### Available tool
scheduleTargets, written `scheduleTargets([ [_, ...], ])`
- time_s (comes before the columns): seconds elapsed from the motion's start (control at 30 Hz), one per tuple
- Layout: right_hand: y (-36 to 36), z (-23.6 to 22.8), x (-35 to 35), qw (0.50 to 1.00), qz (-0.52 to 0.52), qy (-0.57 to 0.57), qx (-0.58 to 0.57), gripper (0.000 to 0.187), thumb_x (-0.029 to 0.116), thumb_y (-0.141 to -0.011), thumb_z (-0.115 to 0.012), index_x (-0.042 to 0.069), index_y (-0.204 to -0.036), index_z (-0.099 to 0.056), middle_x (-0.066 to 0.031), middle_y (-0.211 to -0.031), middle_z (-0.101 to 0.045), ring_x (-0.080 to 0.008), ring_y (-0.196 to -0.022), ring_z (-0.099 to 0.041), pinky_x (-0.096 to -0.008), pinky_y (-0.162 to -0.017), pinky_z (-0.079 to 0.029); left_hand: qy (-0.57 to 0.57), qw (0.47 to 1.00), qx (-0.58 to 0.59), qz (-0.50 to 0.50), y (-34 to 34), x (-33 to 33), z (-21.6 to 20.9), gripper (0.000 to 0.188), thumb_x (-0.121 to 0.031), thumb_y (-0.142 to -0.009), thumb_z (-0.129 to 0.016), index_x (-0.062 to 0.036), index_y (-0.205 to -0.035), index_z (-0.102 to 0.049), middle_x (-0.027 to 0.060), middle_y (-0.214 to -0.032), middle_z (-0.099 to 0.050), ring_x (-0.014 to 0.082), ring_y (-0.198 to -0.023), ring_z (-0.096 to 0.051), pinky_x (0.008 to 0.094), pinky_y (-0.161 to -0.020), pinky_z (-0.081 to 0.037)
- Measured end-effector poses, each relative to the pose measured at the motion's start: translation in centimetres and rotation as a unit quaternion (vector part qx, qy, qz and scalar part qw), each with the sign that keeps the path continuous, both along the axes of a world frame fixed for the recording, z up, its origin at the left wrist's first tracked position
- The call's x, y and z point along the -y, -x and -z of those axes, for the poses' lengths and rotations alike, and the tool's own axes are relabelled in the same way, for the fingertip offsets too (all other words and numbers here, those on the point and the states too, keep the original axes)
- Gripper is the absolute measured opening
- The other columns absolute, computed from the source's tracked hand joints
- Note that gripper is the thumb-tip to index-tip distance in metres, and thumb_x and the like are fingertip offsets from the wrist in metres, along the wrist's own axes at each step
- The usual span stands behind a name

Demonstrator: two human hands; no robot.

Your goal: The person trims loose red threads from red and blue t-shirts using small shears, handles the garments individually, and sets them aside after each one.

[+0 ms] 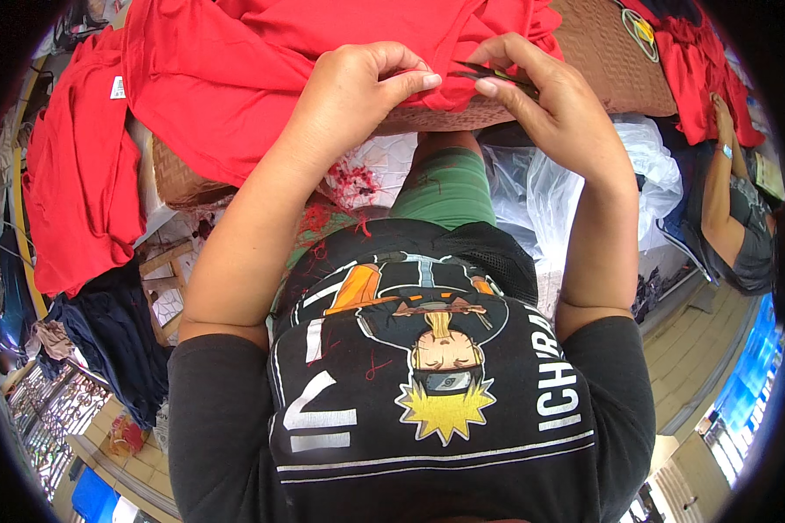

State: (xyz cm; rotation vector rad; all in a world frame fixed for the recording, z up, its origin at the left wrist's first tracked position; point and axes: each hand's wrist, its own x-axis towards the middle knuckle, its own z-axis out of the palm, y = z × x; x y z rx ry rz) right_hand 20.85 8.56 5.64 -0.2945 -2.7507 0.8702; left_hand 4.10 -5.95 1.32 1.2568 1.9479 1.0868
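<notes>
A red garment [227, 78] is spread over a brown textured padded surface in front of me. My left hand [358, 87] pinches a bit of its near edge between thumb and index finger; any thread there is too fine to make out. Just to the right, my right hand [549, 96] grips small dark thread snips [468, 73]. Their two pointed blades stand slightly apart and point left, toward the left fingertips, above the red cloth. The palm and fingers hide the rear of the snips.
More red cloth [83, 166] with a white label hangs at the left, above dark cloth [118, 340]. Red thread scraps lie by my lap. Clear plastic [549, 192] sits right of my knee. At the far right, another person's arm [720, 174] reaches to red cloth [702, 78].
</notes>
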Motion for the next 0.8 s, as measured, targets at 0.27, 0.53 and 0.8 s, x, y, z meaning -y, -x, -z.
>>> scheduleTargets([
  [0.27, 0.1, -0.1, -0.3, 0.998, -0.033, 0.035, 0.025, 0.016, 0.013, -0.082, -0.066, 0.002, -0.093, -0.062, -0.0145, -0.079, -0.065, -0.0303, -0.072, -0.064, -0.0369, -0.063, -0.049, -0.024, 0.998, 0.053, 0.015, 0.4, 0.3, -0.2, 0.023, -0.019, -0.091, -0.064, 0.002, -0.1, -0.069, 0.0035, -0.088, -0.071, 0.006, -0.084, -0.061, 0.0221, -0.077, -0.049],
  [0.53, 1.0, 0.2, 0.2, 0.998, -0.053, 0.019, 0.0, 0.018, 0.014, -0.082, -0.067, 0.002, -0.095, -0.063, -0.0153, -0.081, -0.065, -0.0318, -0.075, -0.065, -0.0391, -0.066, -0.049, -0.03, 0.999, 0.041, 0.017, 0.3, 0.3, -0.6, 0.023, -0.019, -0.091, -0.064, 0.0021, -0.099, -0.068, 0.0031, -0.088, -0.07, 0.0056, -0.083, -0.061, 0.0219, -0.077, -0.048],
  [0.8, 0.6, -0.1, -0.3, 0.996, -0.028, 0.084, 0.024, 0.018, 0.013, -0.083, -0.066, 0.001, -0.096, -0.062, -0.0131, -0.08, -0.065, -0.024, -0.076, -0.064, -0.0341, -0.067, -0.05, -0.039, 0.998, 0.044, 0.011, 0.3, 0.4, -0.7, 0.021, -0.017, -0.091, -0.064, 0.0024, -0.099, -0.068, 0.0036, -0.088, -0.07, 0.0059, -0.084, -0.061, 0.0219, -0.078, -0.049],
])
